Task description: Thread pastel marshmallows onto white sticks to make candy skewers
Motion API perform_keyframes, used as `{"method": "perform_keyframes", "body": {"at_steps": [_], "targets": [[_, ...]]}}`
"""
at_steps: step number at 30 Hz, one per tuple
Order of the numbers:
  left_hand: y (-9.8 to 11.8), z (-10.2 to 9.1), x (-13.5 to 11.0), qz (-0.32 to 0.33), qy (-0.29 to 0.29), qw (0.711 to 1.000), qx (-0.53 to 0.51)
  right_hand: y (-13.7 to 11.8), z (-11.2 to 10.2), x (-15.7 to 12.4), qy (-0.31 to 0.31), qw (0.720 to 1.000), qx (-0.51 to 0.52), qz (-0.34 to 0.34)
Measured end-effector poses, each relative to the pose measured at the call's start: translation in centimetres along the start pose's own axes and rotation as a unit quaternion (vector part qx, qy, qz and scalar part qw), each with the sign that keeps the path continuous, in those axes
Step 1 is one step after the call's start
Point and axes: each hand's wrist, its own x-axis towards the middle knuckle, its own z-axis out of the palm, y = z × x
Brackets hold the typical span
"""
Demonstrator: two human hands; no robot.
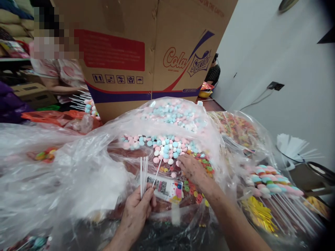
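The left hand [137, 209] is holding sticks [141, 176] pointing up, one leaning; the right hand [193, 170] is reaching candies [166, 150], grip I can't tell. The box [178, 38] is saying "Cola", "Sprite".

Thin white sticks [143, 174] stand nearly upright in a small bunch, their lower ends gripped in the person's left hand [138, 204]. One, I notice, leans out to the right, its tip close to the candies [167, 150]. Those are small, rounded pieces in pink, pale blue and white, heaped loose, with plenty more showing through the clear plastic [157, 128] behind. A few pink ones sit at the near edge, by the right hand [192, 167].
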Motion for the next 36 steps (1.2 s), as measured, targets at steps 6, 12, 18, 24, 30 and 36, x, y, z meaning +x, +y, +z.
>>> {"method": "perform_keyframes", "body": {"at_steps": [6,12,18,24,30,36], "targets": [[0.3,0.0,-0.3,-0.003,0.0,1.0,0.019,-1.2,-0.7,-0.6,0.037,0.999,-0.019,0.001],[0.0,-0.2,-0.2,0.006,0.015,0.999,0.034,-1.4,-0.3,-0.4,0.019,0.998,-0.049,0.043],[0.1,-0.1,-0.3,0.006,0.006,1.0,0.023,-1.6,-0.5,-0.2,-0.007,0.999,-0.018,0.049],[-0.1,-0.2,-0.2,0.01,0.011,1.0,0.02,-1.4,-0.2,0.0,-0.026,0.999,0.019,0.021],[-0.2,-0.3,-0.3,0.006,0.009,1.0,0.018,-1.3,1.4,0.6,0.099,0.995,-0.016,0.003],[-0.1,-0.2,-0.2,0.0,0.009,1.0,0.018,-2.5,2.4,1.4,0.109,0.991,0.006,-0.074]]}}
